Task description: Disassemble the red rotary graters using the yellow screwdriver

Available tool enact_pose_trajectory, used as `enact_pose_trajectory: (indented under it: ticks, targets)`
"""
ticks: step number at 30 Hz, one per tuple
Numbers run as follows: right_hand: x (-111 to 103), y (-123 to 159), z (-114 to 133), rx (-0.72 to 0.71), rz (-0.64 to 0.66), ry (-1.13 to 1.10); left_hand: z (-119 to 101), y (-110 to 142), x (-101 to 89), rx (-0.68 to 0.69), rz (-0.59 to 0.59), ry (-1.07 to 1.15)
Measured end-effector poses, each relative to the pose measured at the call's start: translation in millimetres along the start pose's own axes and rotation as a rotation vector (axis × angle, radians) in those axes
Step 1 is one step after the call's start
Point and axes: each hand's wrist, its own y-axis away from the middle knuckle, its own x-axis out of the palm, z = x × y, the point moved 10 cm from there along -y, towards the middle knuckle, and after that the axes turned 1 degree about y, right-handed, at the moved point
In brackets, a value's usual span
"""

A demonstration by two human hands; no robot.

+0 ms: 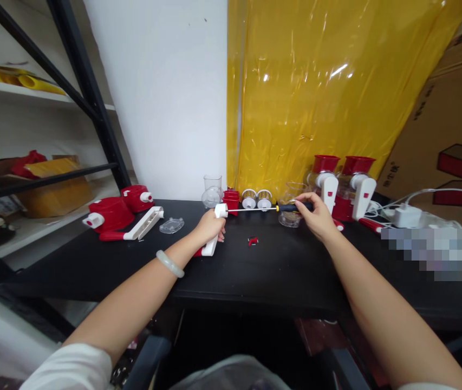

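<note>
Closing our left hand (pixel 209 228) firmly around one glossy white crank handle (pixel 213 246) with a red grip, we hold it over the black table (pixel 279 273); our right hand (pixel 317 218) pinches the black-and-yellow handle of one screwdriver (pixel 278 208), its slim shaft reaching the crank's round hub. One small red piece (pixel 253 241) lies nearby. Farther out stand two grater drums (pixel 249 201), two red-and-white rotary graters (pixel 330 194) and two red housings (pixel 112 214). Printing on the cardboard box (pixel 437 122) is too small to read.
</note>
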Motion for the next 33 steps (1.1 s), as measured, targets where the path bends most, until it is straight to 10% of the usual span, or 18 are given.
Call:
enact_pose_trajectory:
  ticks: [20, 33]
  targets:
    - [-2, 4, -20, 0.263, 0.033, 0.307, -2, -9, -4.2, 0.116, 0.012, -0.155]
    - [2, -1, -11, 0.105, 0.023, 0.127, 2, -9, -0.8, 0.082, 0.024, -0.1]
